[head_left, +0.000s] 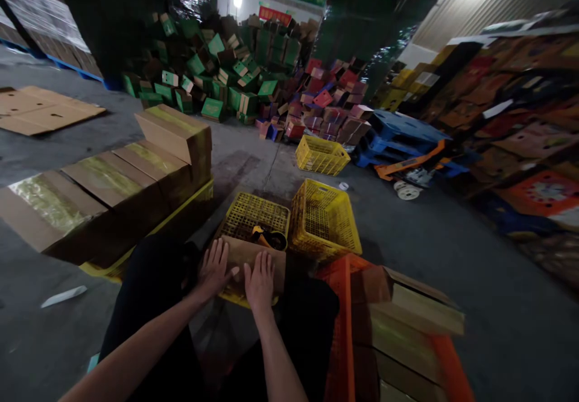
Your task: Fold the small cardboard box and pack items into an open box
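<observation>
A small brown cardboard box rests between my knees against a yellow plastic crate. My left hand lies flat on the box's left side, fingers stretched out. My right hand presses flat on its top, fingers together and extended. Behind the box, on the yellow crate, sits a tape dispenser with a dark roll. My legs in dark trousers frame the box on both sides.
A row of taped brown cartons lies at left. A second yellow crate stands tilted beside the first, a third farther back. An orange crate with flat cartons sits at right. Heaps of green and red boxes and blue pallets fill the background.
</observation>
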